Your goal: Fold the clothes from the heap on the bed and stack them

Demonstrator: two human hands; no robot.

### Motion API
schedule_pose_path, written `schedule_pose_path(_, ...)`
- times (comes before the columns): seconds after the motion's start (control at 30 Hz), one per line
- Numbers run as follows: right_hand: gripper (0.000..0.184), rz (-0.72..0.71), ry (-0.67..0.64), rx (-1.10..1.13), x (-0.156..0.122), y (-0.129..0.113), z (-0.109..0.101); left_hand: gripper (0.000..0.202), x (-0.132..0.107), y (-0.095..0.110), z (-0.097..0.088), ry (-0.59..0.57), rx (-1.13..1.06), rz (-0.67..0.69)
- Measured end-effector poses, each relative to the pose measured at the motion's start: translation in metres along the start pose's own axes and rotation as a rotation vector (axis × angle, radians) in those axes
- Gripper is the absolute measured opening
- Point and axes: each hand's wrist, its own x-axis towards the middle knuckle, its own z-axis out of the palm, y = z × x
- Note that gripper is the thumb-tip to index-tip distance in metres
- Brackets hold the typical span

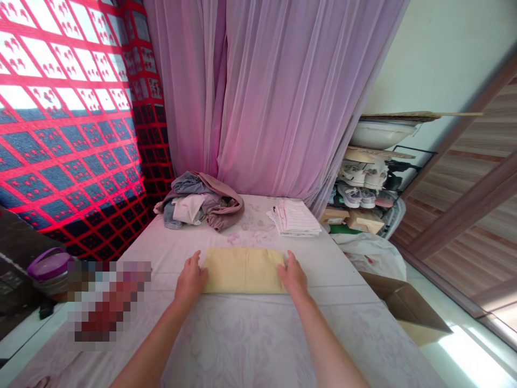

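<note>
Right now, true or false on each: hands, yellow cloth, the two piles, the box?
1. The left hand and right hand both touch the yellow cloth. True.
2. The yellow cloth is crumpled in a heap. False: it lies flat, folded into a rectangle.
3. The pile of clothes lies beyond the cloth, to the left. True.
4. The folded stack sits on the cardboard box. False: it lies on the sheet, far right; the box stands apart, lower down.

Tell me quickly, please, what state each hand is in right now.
Left hand: open, resting on the left end of the folded yellow cloth, gripping nothing.
Right hand: open, resting on its right end.
</note>
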Motion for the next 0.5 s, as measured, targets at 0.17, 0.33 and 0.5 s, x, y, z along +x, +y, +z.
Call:
schedule_pose_path(0.17,0.048,-0.363,0.044,-0.065,-0.012,-0.047,0.024,0.043,0.009,0.029,0.020,0.018,0.179,0.362)
schedule_pose_path(0.33,0.052,-0.506,-0.207,-0.130,-0.017,-0.088,0.048,0.051,0.018,0.062,0.048,-0.172,0.356,0.326)
schedule_pose_path(0.5,0.060,-0.425,-0.210,-0.177,-0.012,-0.078,0.054,0.057,0.017,0.051,0.060,-0.164,0.403,0.292)
